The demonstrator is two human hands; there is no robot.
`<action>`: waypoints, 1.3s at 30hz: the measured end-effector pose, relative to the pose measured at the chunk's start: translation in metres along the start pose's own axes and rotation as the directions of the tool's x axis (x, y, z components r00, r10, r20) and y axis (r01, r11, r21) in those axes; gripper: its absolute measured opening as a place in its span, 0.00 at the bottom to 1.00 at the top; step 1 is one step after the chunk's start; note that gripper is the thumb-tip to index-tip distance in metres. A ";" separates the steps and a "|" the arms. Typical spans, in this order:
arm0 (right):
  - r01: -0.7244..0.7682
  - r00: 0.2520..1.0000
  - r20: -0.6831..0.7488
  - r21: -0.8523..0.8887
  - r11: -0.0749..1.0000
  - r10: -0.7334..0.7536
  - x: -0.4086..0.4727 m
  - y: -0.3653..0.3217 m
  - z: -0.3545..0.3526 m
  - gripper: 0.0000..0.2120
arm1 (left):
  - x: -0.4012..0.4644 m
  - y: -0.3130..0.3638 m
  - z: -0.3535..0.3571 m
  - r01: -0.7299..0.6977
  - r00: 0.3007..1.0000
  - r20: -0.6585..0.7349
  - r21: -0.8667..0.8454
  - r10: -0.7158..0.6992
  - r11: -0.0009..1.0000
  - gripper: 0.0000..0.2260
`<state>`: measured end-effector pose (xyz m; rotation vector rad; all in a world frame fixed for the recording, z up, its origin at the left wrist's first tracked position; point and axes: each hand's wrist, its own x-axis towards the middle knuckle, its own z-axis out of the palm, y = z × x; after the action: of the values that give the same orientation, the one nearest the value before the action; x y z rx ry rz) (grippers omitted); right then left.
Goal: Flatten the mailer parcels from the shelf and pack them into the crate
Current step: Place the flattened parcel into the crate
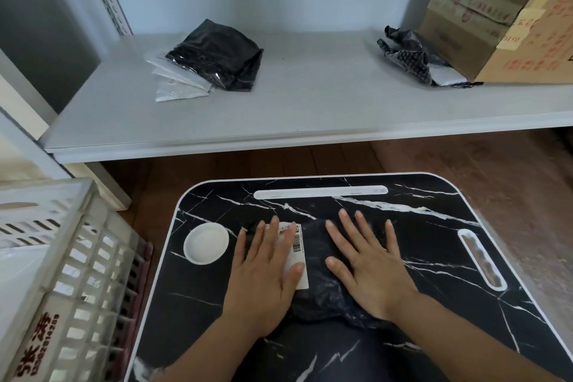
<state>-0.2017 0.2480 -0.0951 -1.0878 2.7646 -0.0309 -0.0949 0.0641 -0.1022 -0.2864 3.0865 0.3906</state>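
- While both palms lie flat, fingers straight and spread, the left hand [268, 260] and right hand [369, 263] press a black mailer parcel [316, 273] onto the marble-patterned lap table [434, 257]; neither grips it.
- Its white shipping label [296, 253] sits under the left fingers.
- On the white shelf [310, 108] lie a black parcel [217, 56] over silvery flat mailers [176, 87], and a crumpled dark mailer [412, 59] beside a cardboard box [502, 18].
- At left stands the slatted white crate [71, 273].
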 end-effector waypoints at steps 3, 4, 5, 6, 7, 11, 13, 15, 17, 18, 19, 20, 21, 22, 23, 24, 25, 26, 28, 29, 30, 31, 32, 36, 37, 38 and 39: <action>0.098 0.995 0.018 0.001 0.995 -0.098 -0.015 -0.022 -0.001 0.29 | -0.017 0.003 0.008 -0.087 0.996 0.015 0.011 0.087 0.996 0.26; 0.115 0.993 0.038 0.013 0.993 -0.116 -0.018 -0.026 0.000 0.30 | -0.019 0.002 0.012 -0.096 0.995 0.021 0.022 0.095 0.995 0.26; 0.131 0.991 0.017 0.026 0.991 -0.131 -0.019 -0.026 0.004 0.32 | -0.021 0.001 0.017 -0.093 0.996 0.011 0.031 0.092 0.995 0.26; 0.127 0.991 0.026 0.046 0.991 -0.128 -0.018 -0.025 0.006 0.34 | -0.021 0.000 0.019 -0.087 0.996 0.000 0.034 0.087 0.996 0.27; 0.128 0.990 0.060 0.053 0.990 -0.131 -0.018 -0.023 0.008 0.37 | -0.022 0.000 0.020 -0.085 0.996 -0.002 0.037 0.085 0.996 0.27; 0.109 0.991 0.084 0.006 0.994 -0.109 -0.020 -0.026 0.016 0.41 | -0.022 0.001 0.022 -0.079 0.995 0.065 0.073 0.074 0.994 0.27; 0.073 0.989 0.129 -0.005 0.997 -0.072 -0.018 -0.027 0.016 0.41 | -0.021 0.000 0.024 -0.089 0.993 0.085 0.075 0.083 0.993 0.27; 0.048 0.987 0.155 0.013 0.999 -0.049 -0.017 -0.025 0.017 0.41 | -0.020 0.000 0.023 -0.068 0.992 0.110 0.050 0.062 0.996 0.28; 0.060 0.990 0.130 0.034 0.998 -0.064 -0.016 -0.023 0.015 0.41 | -0.017 0.002 0.016 -0.054 0.989 0.138 0.055 0.046 0.997 0.28; 0.087 0.988 0.123 0.031 0.996 -0.090 -0.016 -0.021 0.013 0.41 | -0.016 0.003 0.015 -0.074 0.988 0.139 0.059 0.065 0.996 0.28; 0.124 0.986 0.106 0.042 0.991 -0.128 -0.016 -0.020 0.014 0.42 | -0.016 0.002 0.014 -0.070 0.986 0.154 0.016 0.067 0.997 0.27; 0.110 0.981 0.151 0.097 0.989 -0.124 -0.016 -0.020 0.009 0.41 | -0.016 0.002 0.009 -0.040 0.982 0.183 -0.048 0.048 0.998 0.28; 0.080 0.978 0.179 0.149 0.986 -0.107 -0.016 -0.021 0.002 0.42 | -0.014 0.001 0.004 0.016 0.982 0.191 -0.139 0.011 0.990 0.28; 0.033 0.985 0.161 0.206 0.978 -0.067 -0.015 -0.021 -0.005 0.43 | -0.012 0.000 -0.003 0.097 0.987 0.153 -0.274 -0.056 0.957 0.28; -0.045 0.994 0.105 0.280 0.959 0.017 -0.015 -0.021 -0.011 0.44 | -0.009 -0.001 -0.009 0.192 0.981 0.082 -0.434 -0.174 0.880 0.27; -0.149 0.989 0.039 0.362 0.920 0.144 -0.014 -0.022 -0.015 0.43 | -0.005 -0.001 -0.017 0.289 0.939 0.021 -0.591 -0.344 0.753 0.27; -0.270 0.952 -0.013 0.442 0.855 0.307 -0.012 -0.023 -0.020 0.42 | -0.002 -0.002 -0.023 0.381 0.849 0.017 -0.712 -0.529 0.589 0.27; -0.396 0.879 -0.017 0.530 0.750 0.476 -0.009 -0.024 -0.024 0.41 | 0.001 -0.004 -0.028 0.458 0.738 0.069 -0.782 -0.671 0.423 0.27; -0.578 0.696 0.124 0.682 0.448 0.707 -0.002 -0.021 -0.027 0.40 | 0.003 -0.009 -0.029 0.565 0.571 0.240 -0.809 -0.785 0.163 0.26; -0.628 0.624 0.219 0.712 0.315 0.750 0.001 -0.020 -0.028 0.38 | 0.001 -0.012 -0.029 0.586 0.534 0.330 -0.808 -0.779 0.059 0.25; -0.662 0.579 0.304 0.717 0.218 0.756 0.002 -0.018 -0.027 0.35 | -0.001 -0.014 -0.028 0.587 0.530 0.418 -0.809 -0.738 -0.036 0.23; -0.676 0.560 0.376 0.722 0.146 0.738 0.003 -0.017 -0.026 0.30 | -0.004 -0.014 -0.030 0.594 0.540 0.497 -0.797 -0.680 -0.110 0.20; -0.675 0.556 0.429 0.733 0.086 0.712 0.003 -0.016 -0.025 0.26 | -0.007 -0.014 -0.033 0.604 0.557 0.547 -0.783 -0.625 -0.147 0.16; -0.610 0.619 0.404 0.787 0.088 0.674 0.002 -0.023 -0.029 0.14 | -0.014 -0.012 -0.047 0.625 0.617 0.502 -0.780 -0.606 -0.010 0.03; -0.583 0.634 0.354 0.802 0.125 0.688 0.002 -0.025 -0.034 0.13 | -0.015 -0.014 -0.052 0.622 0.620 0.467 -0.782 -0.631 0.033 0.03; -0.558 0.644 0.308 0.816 0.154 0.700 0.000 -0.029 -0.042 0.14 | -0.016 -0.015 -0.058 0.614 0.625 0.434 -0.786 -0.649 0.066 0.03; -0.534 0.655 0.263 0.824 0.187 0.709 0.000 -0.033 -0.050 0.14 | -0.017 -0.016 -0.067 0.604 0.632 0.402 -0.791 -0.662 0.097 0.03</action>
<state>-0.1879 0.2214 -0.0434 0.3987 2.4486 -1.3135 -0.0752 0.0349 -0.0409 -1.5810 1.9896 1.8982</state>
